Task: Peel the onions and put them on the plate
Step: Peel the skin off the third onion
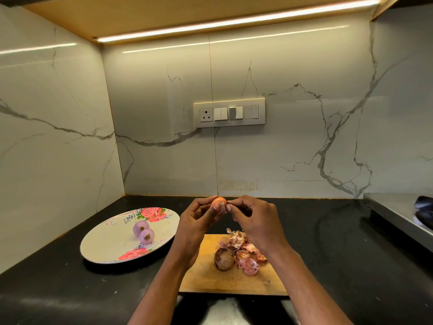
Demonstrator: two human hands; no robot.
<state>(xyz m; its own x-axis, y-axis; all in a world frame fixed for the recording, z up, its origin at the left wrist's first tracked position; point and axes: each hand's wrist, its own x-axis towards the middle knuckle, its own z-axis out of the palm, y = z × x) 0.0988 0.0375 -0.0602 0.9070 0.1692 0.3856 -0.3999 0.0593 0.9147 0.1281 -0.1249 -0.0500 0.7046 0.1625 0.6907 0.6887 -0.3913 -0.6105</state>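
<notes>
Both hands are raised above the dark surface (328, 242), meeting over the far edge of the wooden cutting board (210, 277). The left hand (199, 221) grips a small onion (219, 202) between curled fingers and thumb; its skin looks orange-brown, and only the top shows past the fingers. The right hand (253, 219) pinches at the onion's right side with thumb and forefinger, the other fingers curled — whether it has a flake of skin between them cannot be told.

On the board, at 6 o'clock from the held onion, an unpeeled onion (224, 258) lies touching a heap of loose pink-brown peels (243, 252) at its 3 o'clock.

The floral plate (105, 245) sits on the surface at 9 o'clock from the board, just beside it. Two peeled onions (143, 231), pale purple, rest near the plate's centre, touching each other.

A switch panel (229, 112) is fixed to the marble wall at 12 o'clock — well apart from the hands.
</notes>
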